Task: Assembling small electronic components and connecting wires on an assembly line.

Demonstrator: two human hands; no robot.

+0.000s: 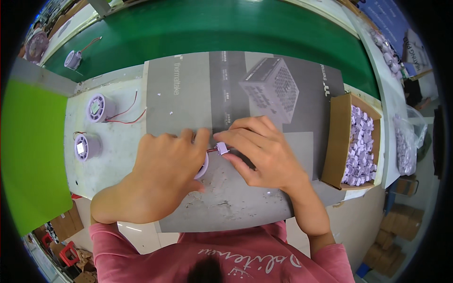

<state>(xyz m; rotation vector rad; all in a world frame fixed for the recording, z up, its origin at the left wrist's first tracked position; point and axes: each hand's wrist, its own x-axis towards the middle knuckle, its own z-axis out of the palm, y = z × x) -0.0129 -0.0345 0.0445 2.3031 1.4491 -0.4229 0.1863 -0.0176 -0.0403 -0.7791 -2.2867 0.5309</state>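
Observation:
My left hand is closed over a small round lilac fan, and only part of its rim shows beside the fingers. Dark red wires run from the left fingertips to a small lilac connector block. My right hand pinches that block between thumb and fingers. Both hands work close together above a grey printed cardboard sheet. The left fingertips are hidden, as is most of the fan.
Two more lilac fans, one upper and one lower, stand on the white bench at left. Another fan sits on the green conveyor belt. At right, an open cardboard box holds many small lilac pieces.

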